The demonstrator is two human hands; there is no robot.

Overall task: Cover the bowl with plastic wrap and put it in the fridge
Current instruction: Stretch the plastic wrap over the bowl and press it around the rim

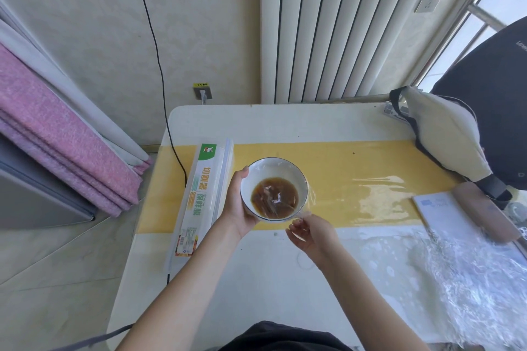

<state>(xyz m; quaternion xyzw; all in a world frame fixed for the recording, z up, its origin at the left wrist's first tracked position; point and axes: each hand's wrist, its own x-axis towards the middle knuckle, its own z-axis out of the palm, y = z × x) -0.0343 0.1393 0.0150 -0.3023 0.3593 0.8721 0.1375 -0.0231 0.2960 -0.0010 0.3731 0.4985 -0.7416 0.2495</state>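
the bowl (274, 189) sits up off the table (256, 279) here, cradled in the left hand (238, 202), whose fingers curl around the bowl's left side with the thumb up near the rim. there's brown liquid in it, and plastic wrap (306, 194) is already stretched over the top, catching the light along the right edge and wrinkling a little over the liquid. the right hand (309, 234) is at the near-right rim, fingers bent in on a loose bit of film, apparently pinching it, though the wrap is so clear i can't be sure how much is in the grip. the wrap dispenser box (204, 196) lies just beside the bowl on the left, over the yellow strip (356, 159) of the tablecloth. so this looks like the sealing step: the thing to do well is pull that loose edge down and tuck it under the rim, pressing it against the outer wall all the way round, while the left hand keeps the bowl level so the liquid doesn't slop against the film. a taut, even pull beats a hard tug, which could tear the wrap or tip the bowl. the fridge part isn't begun yet.
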